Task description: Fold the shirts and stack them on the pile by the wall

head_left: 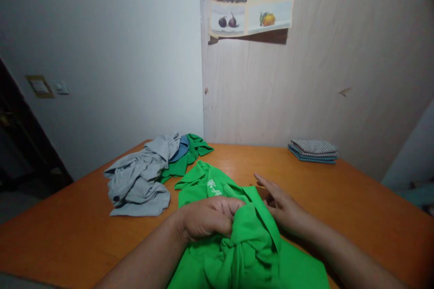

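Observation:
A bright green shirt (200, 257) with white lettering near its collar lies rumpled across the front of the table. My left hand (212, 219) is closed around a bunched part of its fabric, which bulges up beside the fist. Just past the shirt's right edge is my right hand (280, 203), fingers stretched out and apart, with nothing in it. Whether its fingertips touch the cloth I cannot tell. The lower end of the shirt runs out of view at the bottom.
On the orange table (366, 216), a loose heap holds a grey garment (139, 180), a blue cloth (179, 149) and another green garment (179, 167). A folded stack of striped and blue cloth (313, 150) sits at the back right. Walls rise behind the table.

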{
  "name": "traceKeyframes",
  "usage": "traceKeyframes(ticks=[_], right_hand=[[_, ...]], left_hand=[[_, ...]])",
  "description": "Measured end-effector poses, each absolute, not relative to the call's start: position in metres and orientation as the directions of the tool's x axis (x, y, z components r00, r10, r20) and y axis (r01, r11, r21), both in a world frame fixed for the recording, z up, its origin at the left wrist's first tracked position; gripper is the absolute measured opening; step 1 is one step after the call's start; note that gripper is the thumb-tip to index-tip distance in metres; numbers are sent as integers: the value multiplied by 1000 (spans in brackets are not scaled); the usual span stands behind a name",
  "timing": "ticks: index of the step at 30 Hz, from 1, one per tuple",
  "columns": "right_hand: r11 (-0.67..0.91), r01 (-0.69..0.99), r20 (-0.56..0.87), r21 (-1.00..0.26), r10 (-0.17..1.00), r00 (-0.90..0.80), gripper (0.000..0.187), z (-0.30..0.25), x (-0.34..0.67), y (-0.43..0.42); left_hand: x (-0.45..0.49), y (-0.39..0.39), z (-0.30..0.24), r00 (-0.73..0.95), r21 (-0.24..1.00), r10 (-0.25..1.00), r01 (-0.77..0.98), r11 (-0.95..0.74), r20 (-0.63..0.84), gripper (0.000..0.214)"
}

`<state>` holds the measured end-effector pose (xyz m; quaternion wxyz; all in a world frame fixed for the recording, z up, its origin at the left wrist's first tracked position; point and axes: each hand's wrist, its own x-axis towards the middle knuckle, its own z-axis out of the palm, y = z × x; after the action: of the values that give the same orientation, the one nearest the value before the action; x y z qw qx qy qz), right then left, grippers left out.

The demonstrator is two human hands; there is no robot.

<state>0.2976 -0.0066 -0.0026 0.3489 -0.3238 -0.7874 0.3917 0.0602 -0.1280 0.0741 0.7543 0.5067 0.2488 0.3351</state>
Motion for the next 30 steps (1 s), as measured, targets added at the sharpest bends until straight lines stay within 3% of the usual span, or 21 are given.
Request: traceKeyframes(ticks=[3, 6, 9, 12, 16, 19, 22, 24, 27, 30], right_hand=[[600, 218, 347, -770, 680, -646, 55, 7, 295, -14], [565, 129, 334, -815, 640, -693, 29, 16, 292, -19], [442, 70, 323, -894, 747, -582, 31, 28, 296, -18], [338, 33, 306, -940, 886, -349, 39, 44, 306, -13], [235, -14, 234, -972, 959, -160, 40, 59, 316, -7], [198, -49, 203, -979, 965, -168, 42, 60, 316, -7], [172, -43, 177, -984, 965, -194, 42, 59, 315, -8], [171, -34, 175, -985, 963, -204, 41, 59, 314, -8], [172, -31, 175, -985, 962, -211, 40, 61, 314, -9], [166, -31, 169, -986, 958, -230, 40, 61, 313, -9]], left_hand=[[60, -131, 73, 661, 915, 747, -254, 313, -72, 28], [58, -128, 77, 620, 900, 781, -295, 320, -74, 22], [50, -118, 84, 453, 912, 891, -365, 186, 0, 17], [37, -103, 85, 156, 919, 984, -393, -13, 81, 16], [21, -84, 74, -162, 929, 986, -369, -13, -51, 20], [15, -75, 62, -268, 974, 960, -228, 17, -79, 28], [9, -70, 55, -302, 1000, 953, -17, -9, 3, 28], [6, -68, 56, -351, 979, 927, 192, -67, 133, 26], [7, -73, 65, -387, 848, 831, 500, -176, 400, 27], [18, -88, 79, -309, 701, 743, 651, -289, 594, 28]])
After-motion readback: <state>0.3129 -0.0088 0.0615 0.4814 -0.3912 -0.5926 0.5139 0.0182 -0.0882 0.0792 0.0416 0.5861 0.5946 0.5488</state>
